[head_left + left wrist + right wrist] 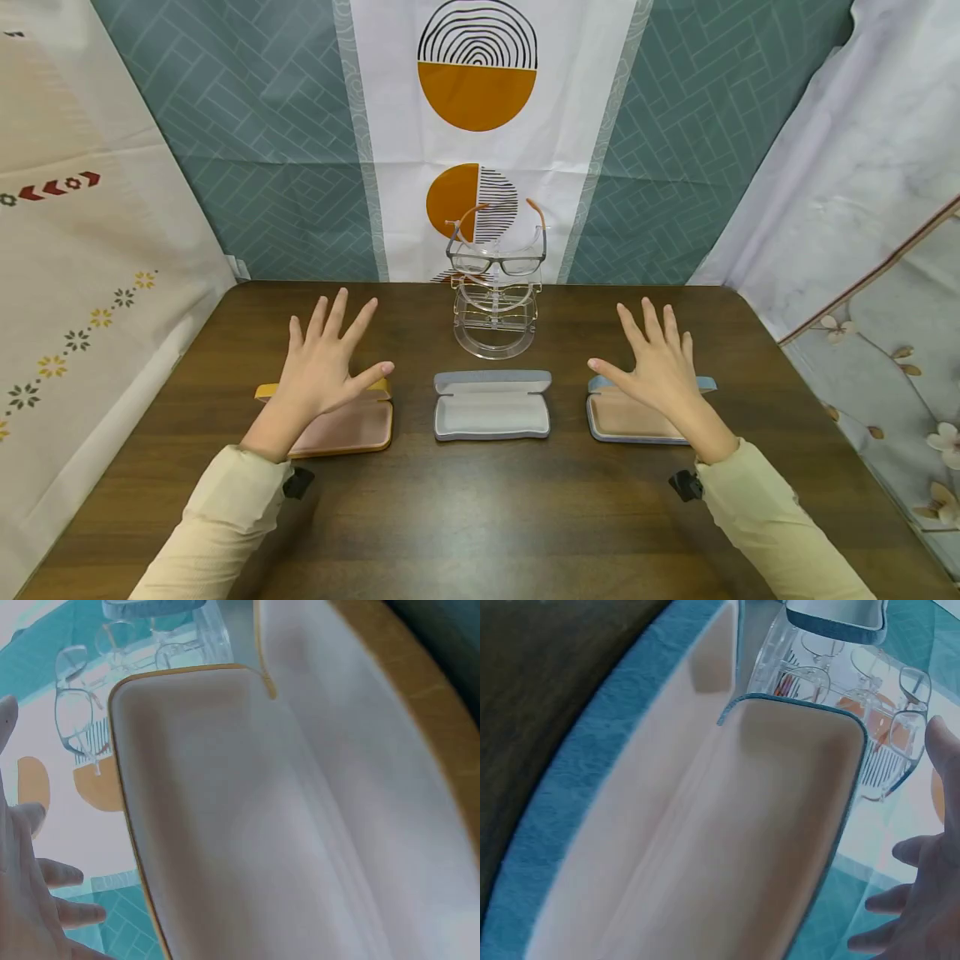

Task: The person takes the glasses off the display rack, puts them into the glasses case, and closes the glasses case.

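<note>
My left hand (318, 379) hovers with fingers spread over a yellow-edged glasses case (371, 427), partly covering it in the head view. That case (217, 802) lies opened, its pale inside bare. Over on the right, my right hand (662, 375) is likewise spread above a blue-edged glasses case (626, 419), whose beige inside (780, 810) holds nothing. Between the hands lies a third case (492, 417), grey and opened, with nothing in it. Neither hand grips anything.
Behind the grey case, a clear display stand (491, 353) carries dark-framed glasses with orange temple tips (534, 206) on top and thin-framed glasses (517, 317) below. The brown table (465, 517) meets hanging cloths (285, 167) at its back and sides.
</note>
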Demonstrator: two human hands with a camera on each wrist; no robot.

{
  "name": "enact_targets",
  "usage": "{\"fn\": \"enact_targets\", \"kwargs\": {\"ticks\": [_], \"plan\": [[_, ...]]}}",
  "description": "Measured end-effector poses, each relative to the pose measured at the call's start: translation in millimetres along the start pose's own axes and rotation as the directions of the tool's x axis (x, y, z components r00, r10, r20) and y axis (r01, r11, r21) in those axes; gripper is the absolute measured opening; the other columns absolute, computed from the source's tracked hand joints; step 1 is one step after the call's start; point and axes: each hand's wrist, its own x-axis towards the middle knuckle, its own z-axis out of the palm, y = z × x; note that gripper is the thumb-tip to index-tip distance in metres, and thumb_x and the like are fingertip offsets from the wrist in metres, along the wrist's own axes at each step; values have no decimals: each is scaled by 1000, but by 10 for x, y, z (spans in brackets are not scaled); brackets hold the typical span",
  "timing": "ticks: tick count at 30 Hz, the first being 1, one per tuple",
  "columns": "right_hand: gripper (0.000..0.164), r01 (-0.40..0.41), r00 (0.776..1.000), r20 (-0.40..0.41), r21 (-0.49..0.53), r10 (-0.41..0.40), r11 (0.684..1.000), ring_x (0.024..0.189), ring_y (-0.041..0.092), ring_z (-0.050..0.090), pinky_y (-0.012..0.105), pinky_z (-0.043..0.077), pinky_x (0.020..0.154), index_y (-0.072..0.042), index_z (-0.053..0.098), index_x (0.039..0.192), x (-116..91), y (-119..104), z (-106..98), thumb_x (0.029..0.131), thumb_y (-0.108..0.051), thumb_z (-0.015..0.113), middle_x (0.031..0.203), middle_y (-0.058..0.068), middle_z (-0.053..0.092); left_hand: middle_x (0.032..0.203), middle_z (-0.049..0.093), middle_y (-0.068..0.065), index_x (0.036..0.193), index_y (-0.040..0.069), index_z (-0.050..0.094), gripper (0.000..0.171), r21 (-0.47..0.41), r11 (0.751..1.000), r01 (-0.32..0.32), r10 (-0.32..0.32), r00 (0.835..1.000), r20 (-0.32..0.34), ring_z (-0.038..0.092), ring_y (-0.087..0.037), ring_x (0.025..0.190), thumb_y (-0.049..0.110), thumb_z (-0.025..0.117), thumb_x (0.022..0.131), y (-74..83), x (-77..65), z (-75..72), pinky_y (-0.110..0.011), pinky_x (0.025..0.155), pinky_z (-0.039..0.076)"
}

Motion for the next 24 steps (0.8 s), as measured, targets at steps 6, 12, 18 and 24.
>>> {"fn": "enact_targets", "kwargs": {"ticks": [6, 12, 18, 24], "plan": [[93, -2, 1000, 9, 30, 2, 1000, 133, 45, 0, 69, 12, 95, -15, 13, 147, 86, -47, -71, 79, -66, 50, 148, 23, 8, 150, 6, -17, 147, 25, 11, 79, -54, 999, -4, 4, 1000, -3, 8, -41, 134, 62, 43, 85, 33, 72, -72, -68, 97, 6], [92, -2, 1000, -6, 69, 3, 998, 133, 45, 7, 67, 16, 96, -9, 18, 146, 196, -120, -133, 80, -65, 51, 147, 24, 12, 150, 12, -16, 147, 23, 14, 74, -116, 993, -10, 7, 1000, -31, 10, -37, 135, 59, 41, 88, 64, 162, -111, -65, 99, 10], [92, 10, 1000, -24, 135, -7, 991, 132, 46, 12, 65, 18, 97, -6, 21, 145, 306, -205, -174, 79, -62, 53, 146, 25, 16, 147, 19, -21, 147, 16, 17, 70, -191, 981, -13, 2, 998, -56, 18, -40, 132, 55, 36, 92, 99, 268, -87, -63, 99, 15], [92, 16, 999, -50, 190, -7, 982, 129, 45, 21, 62, 23, 97, -5, 24, 144, 419, -277, -194, 78, -60, 58, 144, 24, 24, 145, 23, -22, 146, 13, 18, 70, -269, 963, -25, 4, 997, -78, 25, -44, 128, 53, 37, 92, 134, 377, -67, -58, 99, 23]]}}
